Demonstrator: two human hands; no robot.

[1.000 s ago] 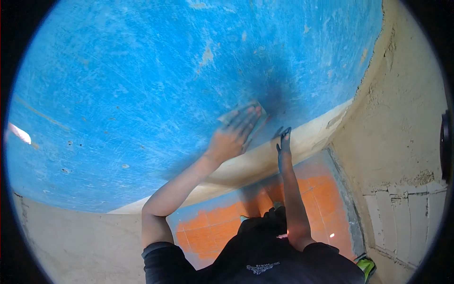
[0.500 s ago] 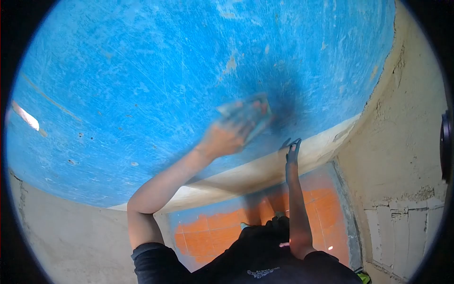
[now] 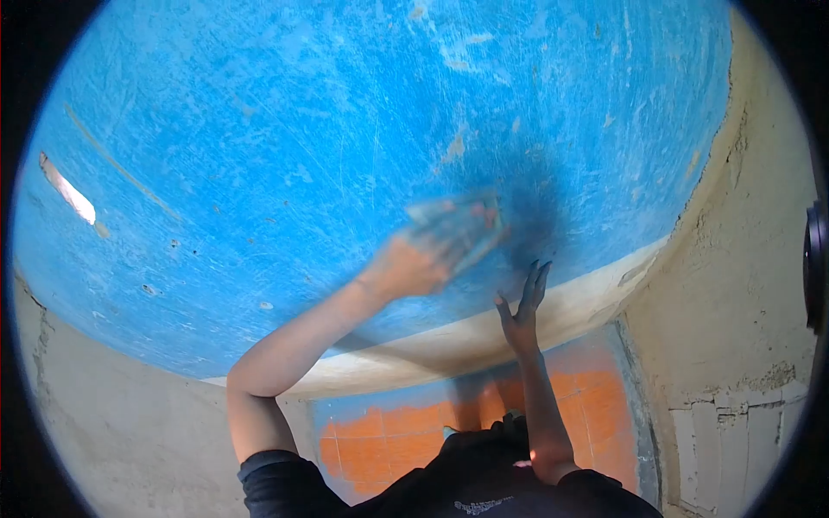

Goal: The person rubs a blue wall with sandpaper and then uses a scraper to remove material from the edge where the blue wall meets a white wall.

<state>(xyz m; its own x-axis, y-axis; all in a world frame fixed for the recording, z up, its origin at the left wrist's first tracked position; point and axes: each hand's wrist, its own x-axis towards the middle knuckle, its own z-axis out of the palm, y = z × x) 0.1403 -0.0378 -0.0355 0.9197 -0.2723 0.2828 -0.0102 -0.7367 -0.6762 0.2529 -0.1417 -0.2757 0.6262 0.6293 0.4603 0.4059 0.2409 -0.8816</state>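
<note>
My left hand (image 3: 420, 262) is pressed over a flat greyish sheet of sandpaper (image 3: 425, 211), blurred by motion, against the scuffed blue wall (image 3: 302, 155). Its fingers cover much of the sheet, and a corner sticks out past them. Lower and to the right, my right hand (image 3: 522, 321) has its fingers spread, with the tips at the bottom edge of the blue paint. Blue-grey dust coats this hand and its fingers. Nothing shows in it.
A whitish band (image 3: 414, 351) runs along the wall's foot. Below it the orange tiled floor (image 3: 389, 440) carries blue dust by the wall. A bare plaster wall (image 3: 717, 285) stands at the right, another at the left. A bright patch of light (image 3: 69, 190) falls on the blue wall.
My left hand has shifted slightly right and down with the sandpaper. My right hand's fingers have spread apart, the thumb now out to the left. The view has tilted a little.
</note>
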